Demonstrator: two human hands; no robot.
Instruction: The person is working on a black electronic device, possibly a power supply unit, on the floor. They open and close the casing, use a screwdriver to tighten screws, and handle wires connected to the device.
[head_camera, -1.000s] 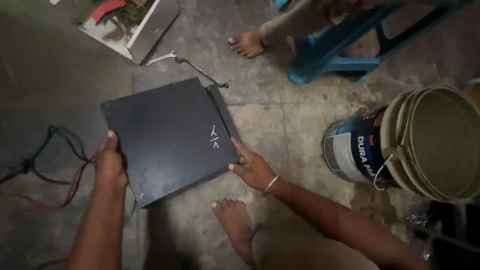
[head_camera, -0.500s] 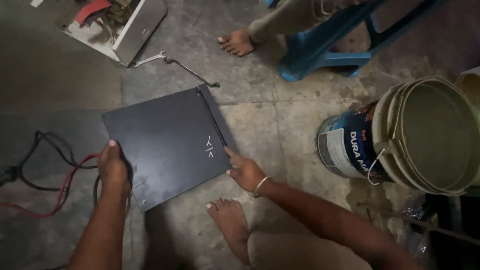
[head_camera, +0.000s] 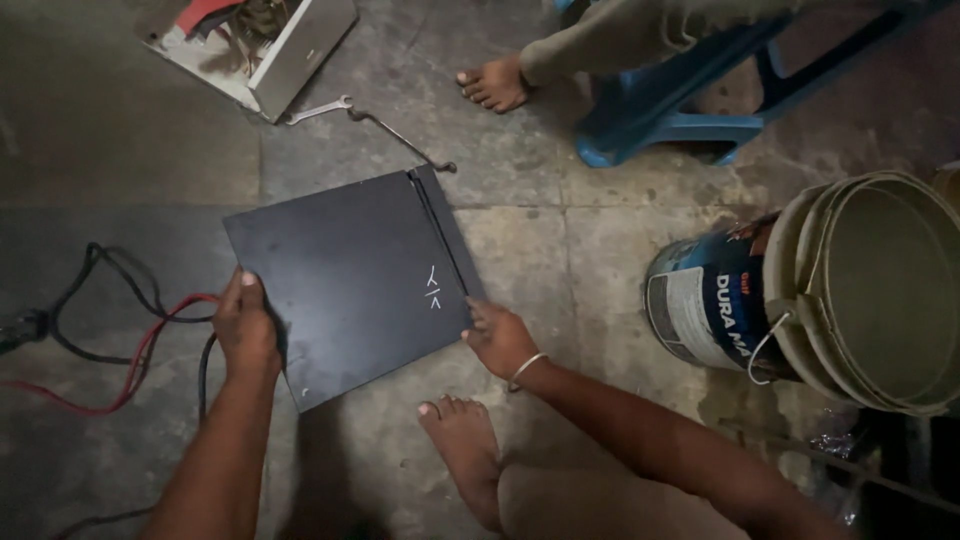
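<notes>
Black panel flat on the floor, gripped by both hands. Left hand closed on near-left edge; right hand pinching right corner (bucket far right).

Both arms reach forward and down, elbows low. Left hand is curled, thumb on top, fingers wrapped under out of sight. Right hand, bangle at the wrist, pinches with fingertips, forearm angled inward.

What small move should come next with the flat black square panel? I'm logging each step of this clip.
Probably lower the flat black square panel onto the concrete floor: left hand and right hand grip opposite edges, and it appears tilted above the floor.
</notes>
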